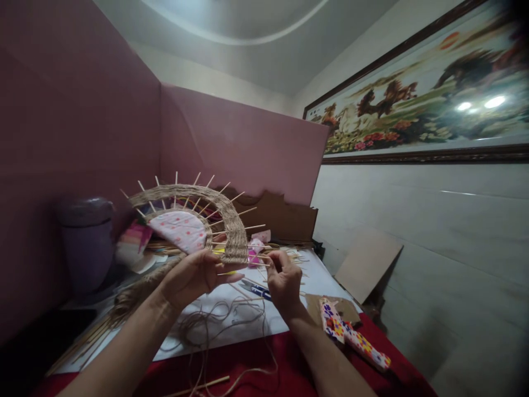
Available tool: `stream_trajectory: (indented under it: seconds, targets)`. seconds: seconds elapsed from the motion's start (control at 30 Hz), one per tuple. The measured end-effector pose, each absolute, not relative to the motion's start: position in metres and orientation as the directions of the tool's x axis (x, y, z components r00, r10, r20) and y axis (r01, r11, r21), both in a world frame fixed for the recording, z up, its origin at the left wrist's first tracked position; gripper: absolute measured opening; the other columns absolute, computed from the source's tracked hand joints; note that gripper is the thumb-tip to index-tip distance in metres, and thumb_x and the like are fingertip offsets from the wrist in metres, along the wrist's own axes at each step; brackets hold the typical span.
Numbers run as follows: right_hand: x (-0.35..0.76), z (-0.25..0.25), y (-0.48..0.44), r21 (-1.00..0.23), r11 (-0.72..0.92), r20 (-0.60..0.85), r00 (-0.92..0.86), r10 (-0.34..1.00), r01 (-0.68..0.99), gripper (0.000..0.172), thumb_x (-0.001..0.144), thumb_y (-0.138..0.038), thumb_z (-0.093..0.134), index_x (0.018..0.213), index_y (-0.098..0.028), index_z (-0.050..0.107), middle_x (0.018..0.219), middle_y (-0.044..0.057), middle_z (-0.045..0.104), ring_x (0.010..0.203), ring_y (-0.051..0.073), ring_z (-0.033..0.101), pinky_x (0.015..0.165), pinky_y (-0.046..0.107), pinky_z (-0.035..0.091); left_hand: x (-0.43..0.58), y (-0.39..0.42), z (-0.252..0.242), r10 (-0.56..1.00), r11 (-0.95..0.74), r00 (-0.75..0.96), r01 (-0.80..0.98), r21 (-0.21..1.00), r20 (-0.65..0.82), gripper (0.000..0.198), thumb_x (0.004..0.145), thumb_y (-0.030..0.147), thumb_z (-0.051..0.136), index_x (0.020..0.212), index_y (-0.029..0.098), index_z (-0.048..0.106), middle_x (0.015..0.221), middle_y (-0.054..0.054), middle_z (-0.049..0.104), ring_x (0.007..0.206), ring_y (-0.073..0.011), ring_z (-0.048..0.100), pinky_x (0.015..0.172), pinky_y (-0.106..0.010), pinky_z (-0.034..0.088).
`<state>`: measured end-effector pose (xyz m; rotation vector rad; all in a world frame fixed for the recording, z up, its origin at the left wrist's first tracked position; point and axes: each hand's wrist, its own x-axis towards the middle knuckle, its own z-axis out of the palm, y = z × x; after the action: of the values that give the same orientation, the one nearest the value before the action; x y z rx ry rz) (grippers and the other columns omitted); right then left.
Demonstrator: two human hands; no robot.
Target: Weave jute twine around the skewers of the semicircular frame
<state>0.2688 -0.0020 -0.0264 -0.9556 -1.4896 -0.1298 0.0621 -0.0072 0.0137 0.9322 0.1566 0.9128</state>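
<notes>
A half-round woven fan of jute twine on thin wooden sticks is held up above the table. Its inner half-disc is covered in white cloth with pink dots, and stick ends poke out past the twine band. My left hand grips the fan from below, near its lower right end. At that same end, my right hand is closed with thumb and forefinger pinched at a stick tip; whether twine is in the pinch too, I cannot tell. Loose jute twine trails in loops below the hands.
Blue-handled snips lie on the white sheet between the hands. At right is a flower-patterned strip beside a cardboard piece. Wooden sticks and a purple bin are at left. A brown cardboard piece stands behind.
</notes>
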Motion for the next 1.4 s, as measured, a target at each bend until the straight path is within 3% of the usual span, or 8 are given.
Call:
stream_trajectory:
  seconds: [0.17,0.27,0.37,0.63,0.77,0.93,1.13,1.4]
  targets:
    - [0.258,-0.027,0.001,-0.674,0.7,0.734,0.108,0.67,0.236,0.019,0.083,-0.032,0.06,0.073,-0.016,0.061,0.065,0.0,0.061,0.06,0.013,0.055,0.056,0.022,0.041,0.07,-0.011,0.009,0.704,0.292,0.666,-0.586,0.756,0.244,0.04,0.079,0.003,0.042,0.114,0.009,0.061,0.107,-0.015,0.069,0.096,-0.0267,0.066,0.09,-0.049,0.046]
    - [0.255,-0.025,0.003,-0.722,0.689,0.692,0.083,0.717,0.07,0.018,0.081,-0.031,0.062,0.072,-0.015,0.063,0.067,0.001,0.061,0.063,0.013,0.058,0.057,0.023,0.044,0.074,-0.013,0.008,0.72,0.29,0.657,-0.578,0.762,0.225,0.042,0.078,0.002,0.043,0.115,0.011,0.061,0.109,-0.014,0.068,0.1,-0.0306,0.064,0.085,-0.048,0.049]
    - [0.253,-0.025,0.002,-0.744,0.668,0.666,0.079,0.742,0.009,0.016,0.078,-0.029,0.064,0.071,-0.015,0.064,0.067,0.001,0.062,0.063,0.013,0.059,0.058,0.023,0.045,0.076,-0.014,0.009,0.73,0.295,0.646,-0.59,0.751,0.221,0.043,0.076,0.002,0.044,0.115,0.011,0.061,0.109,-0.014,0.069,0.099,-0.0322,0.064,0.085,-0.05,0.048]
    - [0.255,-0.024,-0.005,-0.743,0.662,0.669,0.127,0.733,0.092,0.013,0.083,-0.028,0.061,0.081,-0.016,0.064,0.074,0.002,0.067,0.069,0.016,0.063,0.063,0.025,0.047,0.075,-0.014,0.011,0.724,0.323,0.653,-0.606,0.727,0.223,0.035,0.076,0.003,0.043,0.102,0.008,0.067,0.101,-0.014,0.071,0.096,-0.0307,0.065,0.087,-0.052,0.047]
    - [0.257,-0.025,-0.007,-0.73,0.665,0.684,0.162,0.712,0.158,0.017,0.085,-0.031,0.058,0.08,-0.015,0.065,0.072,0.002,0.066,0.067,0.015,0.06,0.062,0.025,0.046,0.074,-0.017,0.013,0.751,0.309,0.626,-0.616,0.724,0.212,0.038,0.075,0.002,0.043,0.106,0.009,0.065,0.104,-0.015,0.07,0.099,-0.032,0.063,0.088,-0.054,0.046]
    - [0.258,-0.025,-0.011,-0.643,0.717,0.765,0.26,0.589,0.268,0.016,0.085,-0.028,0.058,0.075,-0.016,0.062,0.062,-0.001,0.062,0.056,0.011,0.055,0.053,0.021,0.043,0.074,-0.018,0.015,0.77,0.311,0.603,-0.638,0.704,0.206,0.042,0.074,0.002,0.046,0.112,0.011,0.062,0.102,-0.014,0.07,0.092,-0.0293,0.066,0.086,-0.055,0.047]
    - [0.259,-0.028,-0.013,-0.574,0.73,0.819,0.249,0.518,0.37,0.012,0.085,-0.024,0.057,0.078,-0.017,0.064,0.064,-0.001,0.063,0.055,0.011,0.055,0.051,0.021,0.042,0.074,-0.018,0.016,0.747,0.339,0.619,-0.668,0.663,0.242,0.047,0.073,0.0,0.045,0.114,0.017,0.061,0.091,-0.009,0.072,0.082,-0.0239,0.068,0.082,-0.052,0.05]
    - [0.259,-0.027,-0.017,-0.524,0.754,0.852,0.227,0.472,0.397,0.014,0.085,-0.025,0.055,0.076,-0.018,0.063,0.061,-0.001,0.061,0.052,0.011,0.053,0.05,0.02,0.041,0.07,-0.015,0.013,0.715,0.375,0.654,-0.657,0.654,0.247,0.043,0.074,0.001,0.045,0.111,0.014,0.062,0.1,-0.012,0.071,0.09,-0.0268,0.067,0.08,-0.048,0.052]
